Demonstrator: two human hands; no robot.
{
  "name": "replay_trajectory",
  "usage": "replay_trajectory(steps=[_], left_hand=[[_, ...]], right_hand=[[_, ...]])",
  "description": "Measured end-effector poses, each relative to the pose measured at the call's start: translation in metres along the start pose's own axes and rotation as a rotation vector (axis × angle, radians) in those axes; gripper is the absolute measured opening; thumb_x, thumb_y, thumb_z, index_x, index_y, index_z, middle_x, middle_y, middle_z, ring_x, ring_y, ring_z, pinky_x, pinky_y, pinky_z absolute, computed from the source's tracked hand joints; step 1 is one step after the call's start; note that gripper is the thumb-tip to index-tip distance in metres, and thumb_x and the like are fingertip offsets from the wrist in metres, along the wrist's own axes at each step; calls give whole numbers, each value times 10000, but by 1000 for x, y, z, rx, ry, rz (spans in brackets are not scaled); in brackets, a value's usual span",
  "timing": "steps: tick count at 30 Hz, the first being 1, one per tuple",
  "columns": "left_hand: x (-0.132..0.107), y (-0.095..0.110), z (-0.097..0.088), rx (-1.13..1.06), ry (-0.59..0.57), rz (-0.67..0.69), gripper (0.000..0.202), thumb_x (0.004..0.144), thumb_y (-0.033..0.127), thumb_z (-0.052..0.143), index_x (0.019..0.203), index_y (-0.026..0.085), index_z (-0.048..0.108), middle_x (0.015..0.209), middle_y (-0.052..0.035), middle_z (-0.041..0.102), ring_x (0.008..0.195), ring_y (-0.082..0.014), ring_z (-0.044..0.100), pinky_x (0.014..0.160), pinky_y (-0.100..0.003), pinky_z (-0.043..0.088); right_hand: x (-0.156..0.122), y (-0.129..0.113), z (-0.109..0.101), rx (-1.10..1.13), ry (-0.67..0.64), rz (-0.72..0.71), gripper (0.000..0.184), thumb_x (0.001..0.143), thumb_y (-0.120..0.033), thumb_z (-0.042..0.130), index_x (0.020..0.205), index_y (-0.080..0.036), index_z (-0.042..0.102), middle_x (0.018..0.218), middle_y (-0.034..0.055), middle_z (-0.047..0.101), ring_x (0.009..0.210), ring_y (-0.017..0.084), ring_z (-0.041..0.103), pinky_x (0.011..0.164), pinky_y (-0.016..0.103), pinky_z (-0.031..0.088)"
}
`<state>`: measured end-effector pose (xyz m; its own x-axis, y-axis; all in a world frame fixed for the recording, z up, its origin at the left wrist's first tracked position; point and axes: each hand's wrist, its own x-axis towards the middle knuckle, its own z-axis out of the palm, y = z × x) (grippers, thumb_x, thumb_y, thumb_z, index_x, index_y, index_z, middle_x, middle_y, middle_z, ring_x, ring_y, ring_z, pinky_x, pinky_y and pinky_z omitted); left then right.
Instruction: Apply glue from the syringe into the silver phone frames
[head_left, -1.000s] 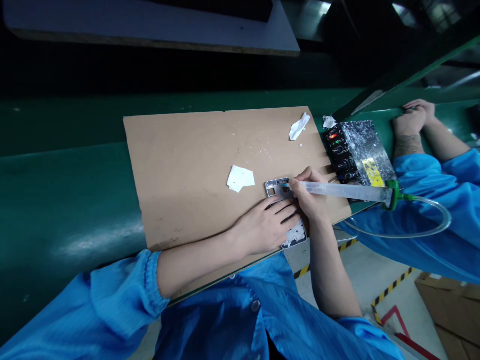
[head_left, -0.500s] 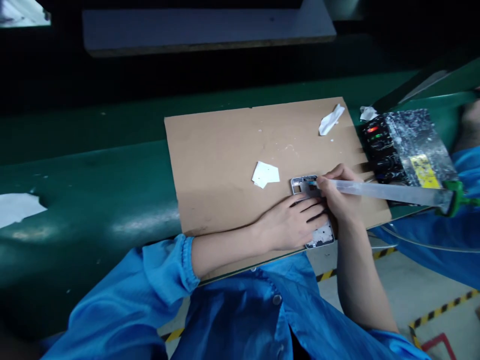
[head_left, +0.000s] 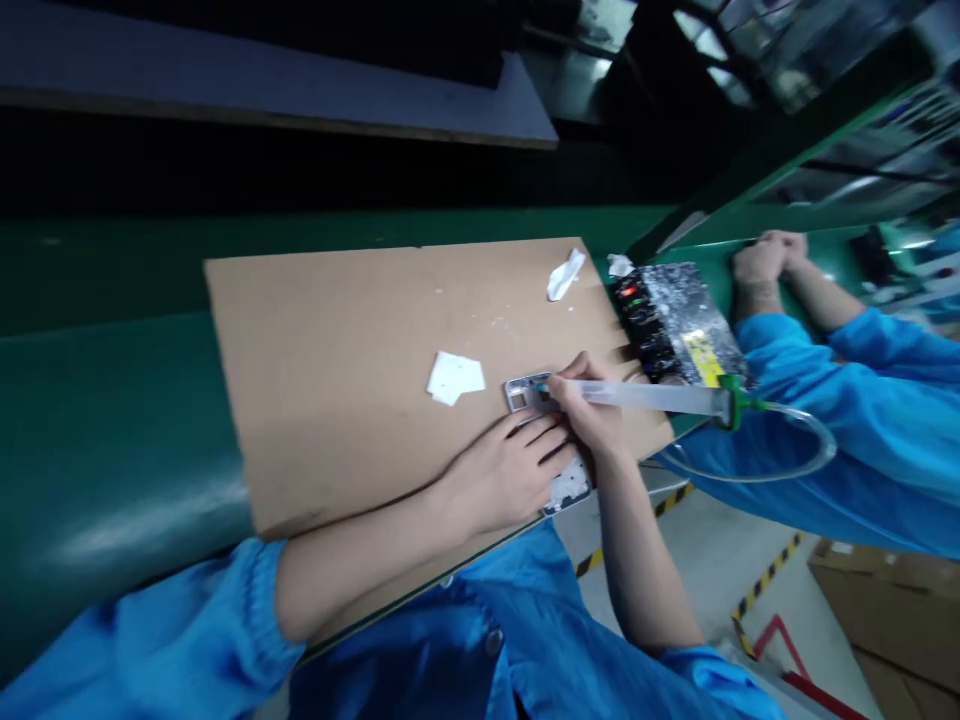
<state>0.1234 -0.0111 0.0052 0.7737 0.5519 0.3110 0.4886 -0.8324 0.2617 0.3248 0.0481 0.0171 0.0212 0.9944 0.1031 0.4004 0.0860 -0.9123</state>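
Observation:
My left hand (head_left: 504, 482) lies flat over a metal phone frame (head_left: 568, 488), its fingers slightly spread across the middle and left edge. Pinched in my right hand (head_left: 592, 412) is a translucent dispensing syringe (head_left: 645, 396) with a green cap (head_left: 729, 403) and a clear hose (head_left: 806, 465). The syringe's tip end points left at the upper part of the frame; the exact tip is hidden by my fingers and too small to make out. The phone frame rests on a brown cardboard sheet (head_left: 337, 380), near its right front edge.
A folded white paper (head_left: 456, 377) lies left of the frame, and a crumpled tissue (head_left: 565, 275) farther back. To the right stands a speckled black controller box (head_left: 682, 310) with lit indicators. Beyond it are a co-worker's hands (head_left: 765, 262). A shelf (head_left: 375, 105) overhangs the green bench (head_left: 112, 430).
My view has swung to the right, so everything sits farther left and the co-worker's hands now show. Both my hands stay at the phone frame, the syringe still in my right.

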Motion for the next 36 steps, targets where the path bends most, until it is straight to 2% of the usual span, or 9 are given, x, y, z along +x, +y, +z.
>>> replay_trajectory(steps=[6,12,22,29,36], left_hand=[[2,2,-6,36,-23,23,457,1175,367,645,1595,211,733,1674,-100,739,1588,-292,647,1385,-485,425],[0,-1,0,39,30,6,471,1161,345,664,1601,189,723,1673,-102,746,1597,-292,639,1385,-479,410],[2,2,-3,22,5,12,449,1155,351,660,1564,188,750,1637,-76,768,1578,-286,644,1374,-469,431],[0,1,0,51,47,26,446,1167,345,650,1576,194,745,1617,-86,776,1549,-292,660,1379,-478,409],[0,1,2,46,67,26,442,1156,329,651,1562,184,752,1604,-76,784,1538,-290,668,1371,-480,427]], right_hand=[[-2,3,-2,-12,40,-21,335,903,-473,873,792,-285,619,629,-40,619,553,164,529,544,316,427],[1,-1,2,-84,20,-7,353,932,-520,822,793,-288,596,687,-22,661,628,183,602,617,330,506],[-2,3,-1,-2,25,-17,370,914,-516,893,798,-286,628,649,-33,646,555,167,540,548,320,460],[0,0,0,-40,23,-15,351,904,-515,866,783,-284,631,648,-31,637,586,174,549,585,323,493],[-2,1,-1,-20,12,5,362,913,-508,882,792,-279,628,653,-33,652,560,157,545,557,314,462]])
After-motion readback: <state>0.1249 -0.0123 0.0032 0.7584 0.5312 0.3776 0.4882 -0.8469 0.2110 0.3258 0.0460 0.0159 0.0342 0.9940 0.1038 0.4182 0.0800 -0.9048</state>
